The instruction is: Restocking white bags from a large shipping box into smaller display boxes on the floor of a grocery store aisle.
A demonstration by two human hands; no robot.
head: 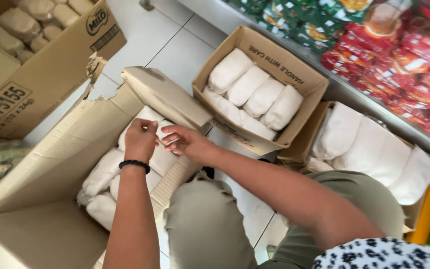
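Nearby: more boxes (262, 84) w/ white bags, snack packs (399, 55) on shelf.

four open cardboard boxes (51, 199) of white bags (247, 84), two hands (140, 141)

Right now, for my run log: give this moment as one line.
left hand: on white bag | right hand: on same bag | bag: in open cardboard box | floor: tiled
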